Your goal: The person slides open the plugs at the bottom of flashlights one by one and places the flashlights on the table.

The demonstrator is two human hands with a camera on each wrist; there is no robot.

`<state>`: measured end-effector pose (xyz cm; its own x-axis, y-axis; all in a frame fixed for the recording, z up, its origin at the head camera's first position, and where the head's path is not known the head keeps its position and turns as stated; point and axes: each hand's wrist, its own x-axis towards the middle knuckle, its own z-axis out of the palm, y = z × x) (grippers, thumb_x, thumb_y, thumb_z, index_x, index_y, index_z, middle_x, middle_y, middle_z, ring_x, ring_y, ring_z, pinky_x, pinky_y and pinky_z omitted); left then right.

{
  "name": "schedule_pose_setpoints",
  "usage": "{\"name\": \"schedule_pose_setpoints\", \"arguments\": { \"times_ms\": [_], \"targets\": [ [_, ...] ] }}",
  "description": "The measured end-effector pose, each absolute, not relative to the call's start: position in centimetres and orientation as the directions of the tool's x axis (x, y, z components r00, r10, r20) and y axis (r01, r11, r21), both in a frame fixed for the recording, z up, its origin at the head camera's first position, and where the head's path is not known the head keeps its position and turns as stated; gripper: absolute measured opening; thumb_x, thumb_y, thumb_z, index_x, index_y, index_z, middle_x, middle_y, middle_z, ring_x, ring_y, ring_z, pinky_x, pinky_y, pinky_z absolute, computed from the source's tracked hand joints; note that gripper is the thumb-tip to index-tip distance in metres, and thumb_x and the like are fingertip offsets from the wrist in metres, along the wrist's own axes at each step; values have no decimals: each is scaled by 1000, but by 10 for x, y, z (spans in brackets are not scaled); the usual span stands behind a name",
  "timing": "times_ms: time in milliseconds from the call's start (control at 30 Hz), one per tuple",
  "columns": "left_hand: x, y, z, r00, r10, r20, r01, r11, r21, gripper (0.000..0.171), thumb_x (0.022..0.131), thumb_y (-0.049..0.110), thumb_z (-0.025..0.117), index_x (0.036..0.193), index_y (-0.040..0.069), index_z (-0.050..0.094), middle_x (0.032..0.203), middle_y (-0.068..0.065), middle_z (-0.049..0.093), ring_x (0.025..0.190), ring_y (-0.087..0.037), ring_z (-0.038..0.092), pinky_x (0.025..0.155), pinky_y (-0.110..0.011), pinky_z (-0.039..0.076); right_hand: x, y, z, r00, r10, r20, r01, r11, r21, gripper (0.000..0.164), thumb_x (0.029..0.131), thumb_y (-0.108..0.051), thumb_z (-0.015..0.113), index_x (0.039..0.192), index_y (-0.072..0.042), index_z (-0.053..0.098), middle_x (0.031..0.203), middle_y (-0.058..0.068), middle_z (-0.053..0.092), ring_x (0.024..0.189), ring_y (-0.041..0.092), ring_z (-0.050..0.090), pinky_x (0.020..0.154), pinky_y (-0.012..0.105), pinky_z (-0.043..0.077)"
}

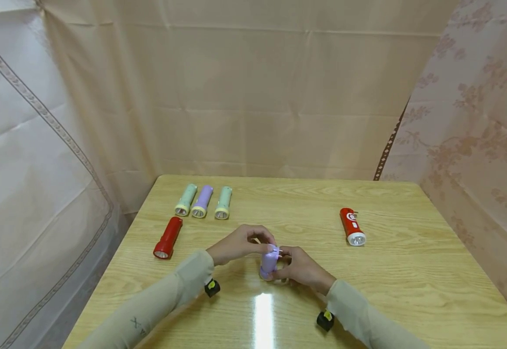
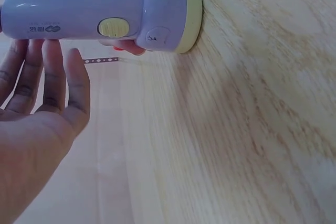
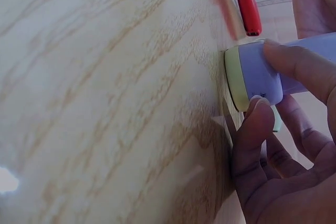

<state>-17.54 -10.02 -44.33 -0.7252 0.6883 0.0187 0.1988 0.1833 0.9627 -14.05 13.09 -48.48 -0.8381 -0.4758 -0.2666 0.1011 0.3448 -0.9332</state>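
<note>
A purple flashlight (image 1: 269, 261) stands upright, its cream-rimmed head (image 2: 192, 18) down at the wooden table. Metal plug prongs (image 1: 281, 251) stick out near its upper end. My left hand (image 1: 240, 245) pinches that upper end between thumb and fingers; in the left wrist view its fingertips touch the body on the side facing away from the yellow switch (image 2: 113, 28). Lower down, my right hand (image 1: 303, 269) grips the flashlight close to its head, with thumb and fingers on opposite sides in the right wrist view.
At the back left lie a green flashlight (image 1: 187, 199), another purple flashlight (image 1: 203, 200) and a second green one (image 1: 224, 202). A red flashlight (image 1: 168, 237) lies in front of them. To the right is a red-and-white flashlight (image 1: 351, 224). Curtains (image 1: 253, 97) surround the table (image 1: 410, 271).
</note>
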Motion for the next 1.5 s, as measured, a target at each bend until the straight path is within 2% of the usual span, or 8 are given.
{"name": "schedule_pose_setpoints", "arguments": {
  "times_ms": [333,633,867,1067,1300,1500],
  "targets": [
    [-174,-97,-438,-733,680,11,216,217,952,12,97,20,74,107,13,72,106,-1,71,103,-19,64,92,-37,53,-140,131,-485,-833,-489,-259,90,342,-936,52,82,-26,89,128,-13,68,115,6,68,75,19,61,58,31,51],
    [-175,-96,-438,-736,677,-3,200,221,955,12,96,21,76,104,13,72,102,-3,70,99,-21,64,88,-36,53,-138,129,-483,-838,-487,-245,91,320,-943,51,82,-24,90,127,-13,69,111,5,70,70,17,58,55,30,49],
    [-174,-95,-438,-747,665,-18,184,233,955,11,96,21,76,102,13,72,100,-3,70,97,-20,63,86,-36,52,-138,128,-482,-836,-491,-246,87,323,-942,49,83,-25,89,126,-13,69,111,4,71,73,18,59,56,31,49],
    [-174,-96,-441,-745,667,11,223,233,947,11,96,25,76,103,17,72,101,-1,71,97,-20,65,85,-35,54,-138,129,-482,-838,-488,-246,85,328,-941,49,83,-26,89,126,-12,69,111,4,70,74,18,58,56,31,49],
    [-177,-104,-444,-700,708,96,342,214,915,18,93,24,79,109,22,73,106,3,72,100,-18,65,87,-37,54,-138,128,-484,-840,-488,-238,77,326,-942,51,82,-27,90,126,-13,68,115,4,70,76,19,61,59,31,52],
    [-178,-110,-445,-650,751,116,351,162,922,33,87,18,84,118,19,71,112,1,70,105,-20,64,92,-44,54,-138,128,-482,-845,-477,-243,82,333,-939,47,81,-27,90,121,-13,70,110,5,69,74,19,59,58,32,51]
  ]
}}
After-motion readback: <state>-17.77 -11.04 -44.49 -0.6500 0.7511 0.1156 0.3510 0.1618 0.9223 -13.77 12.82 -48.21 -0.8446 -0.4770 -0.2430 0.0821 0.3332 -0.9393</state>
